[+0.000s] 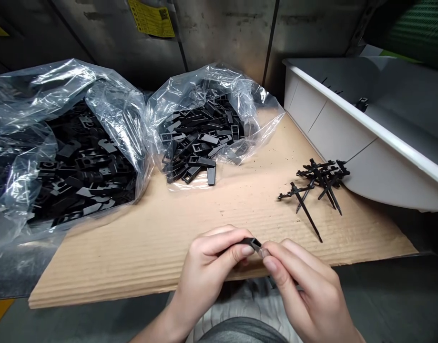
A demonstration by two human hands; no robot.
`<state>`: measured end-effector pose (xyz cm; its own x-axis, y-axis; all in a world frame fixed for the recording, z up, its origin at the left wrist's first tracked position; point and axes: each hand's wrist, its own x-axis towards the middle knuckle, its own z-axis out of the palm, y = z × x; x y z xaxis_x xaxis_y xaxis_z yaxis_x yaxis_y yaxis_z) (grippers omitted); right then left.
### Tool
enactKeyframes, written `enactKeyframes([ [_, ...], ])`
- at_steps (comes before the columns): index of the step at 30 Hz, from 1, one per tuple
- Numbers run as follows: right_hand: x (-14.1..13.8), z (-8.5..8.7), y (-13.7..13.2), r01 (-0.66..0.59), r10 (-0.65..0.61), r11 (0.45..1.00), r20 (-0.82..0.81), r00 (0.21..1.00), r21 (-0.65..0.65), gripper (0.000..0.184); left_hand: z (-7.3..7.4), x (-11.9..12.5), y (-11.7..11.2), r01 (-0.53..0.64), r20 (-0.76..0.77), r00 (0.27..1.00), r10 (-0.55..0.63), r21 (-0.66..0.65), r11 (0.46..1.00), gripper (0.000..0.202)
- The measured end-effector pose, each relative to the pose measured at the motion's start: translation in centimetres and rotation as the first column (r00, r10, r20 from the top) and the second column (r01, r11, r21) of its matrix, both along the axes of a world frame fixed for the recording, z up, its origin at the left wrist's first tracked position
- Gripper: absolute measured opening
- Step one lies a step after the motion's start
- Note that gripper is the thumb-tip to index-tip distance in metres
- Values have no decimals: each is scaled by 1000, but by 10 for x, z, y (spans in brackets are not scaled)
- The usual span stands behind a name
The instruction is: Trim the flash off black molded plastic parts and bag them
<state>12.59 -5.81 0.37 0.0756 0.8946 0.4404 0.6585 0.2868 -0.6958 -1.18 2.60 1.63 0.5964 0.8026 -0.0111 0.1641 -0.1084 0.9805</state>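
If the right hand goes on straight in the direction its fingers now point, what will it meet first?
It would meet the black plastic piece pinched in the left hand first. The right hand is already at the end of that piece, though depth makes it hard to tell if they touch.

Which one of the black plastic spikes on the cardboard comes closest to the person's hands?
The long spike at the front of the tangled pile on the cardboard sheet: its pointed tip sticks out past all the others, toward the right hand.

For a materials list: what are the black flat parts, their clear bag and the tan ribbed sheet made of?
Black flat parts: probably moulded plastic, matte, crisp edges. Clear bag: thin film, likely polyethylene, glossy creases. Tan ribbed sheet: corrugated cardboard, ribs showing.
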Motion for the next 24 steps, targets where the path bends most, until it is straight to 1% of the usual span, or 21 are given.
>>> enactKeyframes([
  [4,-2,0,1,24,-24,999,9,1000,-43,14,-1,0,-1,-2,-6,1000,2,35,999,18],
  [7,-2,-1,2,41,-41,998,12,999,-49,14,-1,0,-2,-9,-9,1000,9,31,999,17],
  [9,-1,-1,3,89,-88,995,26,996,-43,15,0,1,-2,-7,2,1000,7,20,1000,17],
  [11,1,0,5,163,-161,985,45,986,-49,15,1,1,-2,-2,20,1000,2,16,1000,17],
  [13,4,1,6,194,-192,979,34,981,-66,15,2,1,-2,-5,25,1000,4,18,1000,16],
  [17,7,1,4,94,-103,991,-98,990,-99,15,2,1,-2,-17,17,1000,17,11,1000,17],
  [19,7,1,2,75,-90,991,-141,986,-113,15,0,1,-4,-46,26,999,47,-57,997,12],
  [22,7,0,-1,64,-89,986,-166,982,-151,17,-3,1,-7,-68,58,995,82,-210,975,5],
  [23,7,0,-2,66,-93,985,-166,982,-161,18,-4,0,-8,-66,59,995,81,-224,972,7],
  [24,6,0,-2,69,-98,983,-166,981,-172,19,-5,0,-8,-70,48,996,81,-206,976,9],
])
